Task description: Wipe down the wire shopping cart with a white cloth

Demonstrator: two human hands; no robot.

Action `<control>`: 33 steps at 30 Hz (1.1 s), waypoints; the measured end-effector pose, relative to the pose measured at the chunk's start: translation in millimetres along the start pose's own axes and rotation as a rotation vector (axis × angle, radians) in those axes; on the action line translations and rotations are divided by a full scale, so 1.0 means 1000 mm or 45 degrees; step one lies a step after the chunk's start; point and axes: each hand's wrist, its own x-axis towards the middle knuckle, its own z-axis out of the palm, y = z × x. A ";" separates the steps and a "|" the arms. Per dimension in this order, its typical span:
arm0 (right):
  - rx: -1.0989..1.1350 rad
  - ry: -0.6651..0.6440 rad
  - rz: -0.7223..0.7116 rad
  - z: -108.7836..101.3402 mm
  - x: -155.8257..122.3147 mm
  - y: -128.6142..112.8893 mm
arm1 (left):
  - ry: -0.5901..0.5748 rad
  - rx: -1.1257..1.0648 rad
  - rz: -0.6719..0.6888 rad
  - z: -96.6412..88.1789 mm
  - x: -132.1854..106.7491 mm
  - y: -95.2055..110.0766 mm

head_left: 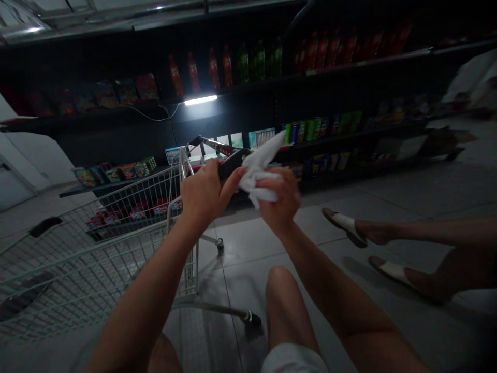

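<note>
A wire shopping cart point(116, 267) stands to my left, and its handle point(219, 147) with a black end piece point(232, 165) points toward the shelves. My left hand point(202, 190) is closed around that black end, its thumb pointing toward the cloth. Crumpled in my right hand point(285, 199) is a white cloth point(263, 173), gripped between the fingers beside the handle's end. Part of the cloth sticks up and blurs with motion. Whether the cloth touches the handle I cannot tell.
Dark shelves hold red bottles point(213, 68), green bottles point(259, 61), cans point(309, 130) and boxed goods. A lit tube lamp point(201, 100) hangs under one shelf. Another person's feet in pale shoes point(345, 223) are at the right. A cart wheel point(253, 318) is near my knee.
</note>
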 end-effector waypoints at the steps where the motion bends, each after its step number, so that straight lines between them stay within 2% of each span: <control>1: -0.015 0.122 0.110 -0.005 0.011 0.003 | 0.032 0.042 -0.011 0.004 0.000 0.001; 3: 0.021 0.235 0.222 -0.006 0.030 0.008 | 0.087 0.098 -0.016 0.008 -0.001 0.000; 4: 0.077 0.193 0.225 -0.004 0.038 0.010 | 0.107 0.119 -0.010 0.009 -0.002 0.000; 7: 0.291 -0.117 0.161 0.013 0.055 0.009 | 0.136 0.170 0.047 0.007 -0.005 -0.002; 9: 0.424 -0.239 0.145 0.026 0.062 0.008 | 0.162 0.173 0.098 0.004 -0.009 -0.003; 13: 0.622 -0.256 0.238 0.041 0.069 0.004 | 0.281 0.127 0.209 -0.006 -0.020 -0.008; 16: 0.708 -0.253 0.390 0.045 0.069 -0.003 | 0.359 0.107 0.253 -0.016 -0.029 -0.015; 21: 0.823 -0.258 0.565 0.062 0.064 -0.017 | 0.386 0.037 0.253 -0.037 -0.040 -0.033; 24: 0.790 -0.307 0.519 0.082 0.061 -0.016 | 0.361 -0.017 0.253 -0.051 -0.050 -0.045; 30: 0.616 -0.363 0.371 0.133 0.052 0.012 | 0.312 -0.124 0.223 -0.082 -0.069 -0.075; 33: 0.606 -0.383 0.316 0.146 0.049 0.008 | 0.300 -0.169 0.213 -0.098 -0.077 -0.092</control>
